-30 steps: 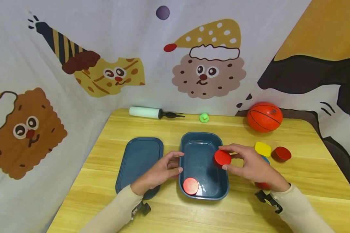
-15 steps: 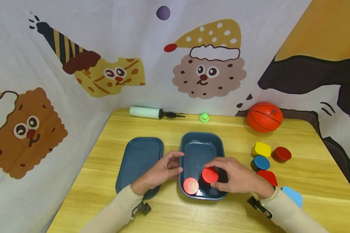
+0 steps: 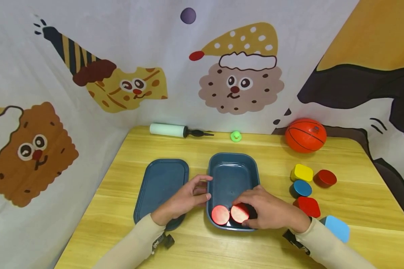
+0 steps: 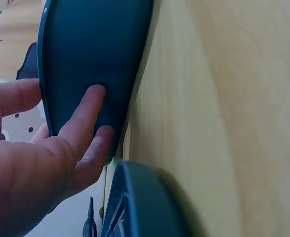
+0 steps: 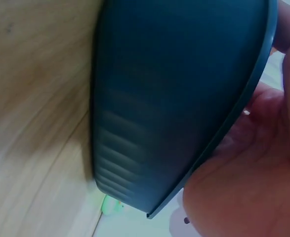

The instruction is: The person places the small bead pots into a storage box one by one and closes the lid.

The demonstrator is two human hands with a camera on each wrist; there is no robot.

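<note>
Inside the dark blue plastic box (image 3: 233, 179), my right hand (image 3: 269, 207) holds a round red block (image 3: 239, 213) between thumb and fingers, low in the near end. A second round red block (image 3: 220, 215) sits close to its left, in the near left corner. The right wrist view shows only the outer wall of the box (image 5: 169, 98) and part of the right hand (image 5: 253, 173); the block is hidden there. My left hand (image 3: 185, 198) rests against the box's left side. In the left wrist view its fingertips (image 4: 96, 94) touch the outer wall.
A matching flat lid (image 3: 163, 179) lies left of the box, partly under the left forearm. To the right stand yellow (image 3: 302, 172), blue (image 3: 301, 188), dark red (image 3: 325, 178), red (image 3: 308, 206) and light blue (image 3: 337, 228) blocks. Behind are a pump (image 3: 170, 130), duck (image 3: 235, 136) and basketball (image 3: 305, 135).
The right hand has carried the red block from above the box's right rim, left and toward the near end, down beside the other red block. The left hand has stayed put.
</note>
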